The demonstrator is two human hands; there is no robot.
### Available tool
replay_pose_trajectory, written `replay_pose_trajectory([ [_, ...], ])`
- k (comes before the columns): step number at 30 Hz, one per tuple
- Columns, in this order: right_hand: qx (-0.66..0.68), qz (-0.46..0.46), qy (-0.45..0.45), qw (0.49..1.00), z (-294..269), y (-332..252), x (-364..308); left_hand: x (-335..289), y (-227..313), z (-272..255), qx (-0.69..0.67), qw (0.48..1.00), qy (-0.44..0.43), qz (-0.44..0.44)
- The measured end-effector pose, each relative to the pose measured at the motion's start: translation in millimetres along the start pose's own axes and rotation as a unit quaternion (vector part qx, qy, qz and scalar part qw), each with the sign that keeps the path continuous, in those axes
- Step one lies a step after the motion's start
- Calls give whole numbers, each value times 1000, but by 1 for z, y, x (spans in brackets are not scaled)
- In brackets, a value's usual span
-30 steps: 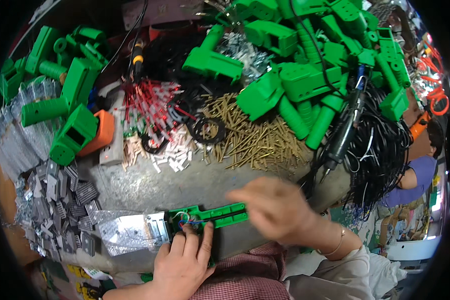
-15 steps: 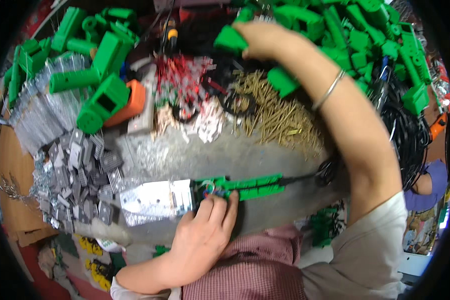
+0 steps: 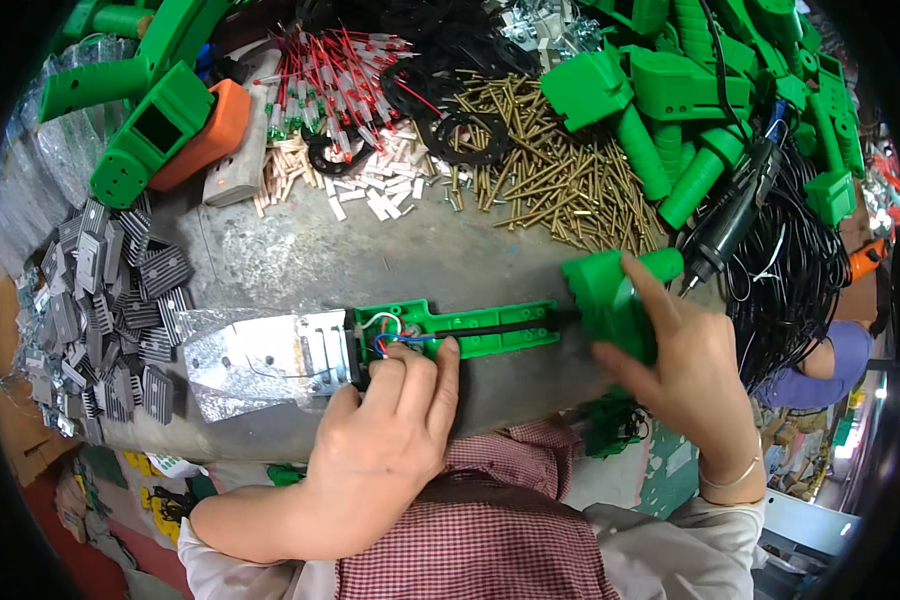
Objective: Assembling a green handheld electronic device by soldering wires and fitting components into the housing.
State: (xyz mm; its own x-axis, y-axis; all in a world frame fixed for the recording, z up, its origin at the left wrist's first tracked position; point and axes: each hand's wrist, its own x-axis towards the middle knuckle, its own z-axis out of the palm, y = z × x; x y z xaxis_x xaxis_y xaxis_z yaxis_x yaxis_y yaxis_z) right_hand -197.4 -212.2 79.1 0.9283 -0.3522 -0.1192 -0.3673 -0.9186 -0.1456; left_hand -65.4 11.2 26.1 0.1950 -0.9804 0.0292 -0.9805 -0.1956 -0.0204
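Observation:
A green plastic handle half point(image 3: 510, 341) lies with its hollow side up on the bench, white, red and blue wires and a black cord in it. At its left end sits a silver metal plate point(image 3: 265, 355) in clear plastic wrap. My left hand point(image 3: 385, 425) has its fingers bent together over the near edge of the handle half, at the wires; the fingertips are partly hidden. To the right, my right hand point(image 3: 685, 370) grips a green plastic cover point(image 3: 610, 300) between thumb and fingers, beside the handle's right end and apart from it.
Brass screws point(image 3: 580, 190), white sleeves point(image 3: 385, 195) and red-wired indicator lamps point(image 3: 335, 85) lie in heaps at the back. Grey ridged blocks point(image 3: 110, 300) pile up left. On the right are a black electric screwdriver point(image 3: 735, 215), coiled black cords point(image 3: 805, 270) and green housings point(image 3: 685, 85).
My right hand has come back from the far heap toward me, bringing the green cover near the handle's right end. My left hand stays at the wires.

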Motion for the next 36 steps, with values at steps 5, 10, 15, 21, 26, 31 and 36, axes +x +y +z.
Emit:
replay_pose_trajectory([
  [5,60,-66,57,994,5,36,5,-1,-2,-10,-41,998,-37,-12],
  [10,6,-155,29,987,18,60,24,5,-2,-14,-117,991,-55,-34],
  [15,-26,-213,178,960,20,68,35,8,-2,-12,-131,990,-39,-36],
  [21,611,32,122,782,35,35,-12,5,-2,-14,-84,995,-44,-25],
  [26,656,22,214,723,48,-19,10,3,-2,-11,-71,997,-27,-21],
  [31,530,20,231,816,51,-30,15,0,-1,-7,-67,997,-13,-24],
  [36,558,45,216,800,53,-36,14,1,0,0,-43,999,11,-19],
])
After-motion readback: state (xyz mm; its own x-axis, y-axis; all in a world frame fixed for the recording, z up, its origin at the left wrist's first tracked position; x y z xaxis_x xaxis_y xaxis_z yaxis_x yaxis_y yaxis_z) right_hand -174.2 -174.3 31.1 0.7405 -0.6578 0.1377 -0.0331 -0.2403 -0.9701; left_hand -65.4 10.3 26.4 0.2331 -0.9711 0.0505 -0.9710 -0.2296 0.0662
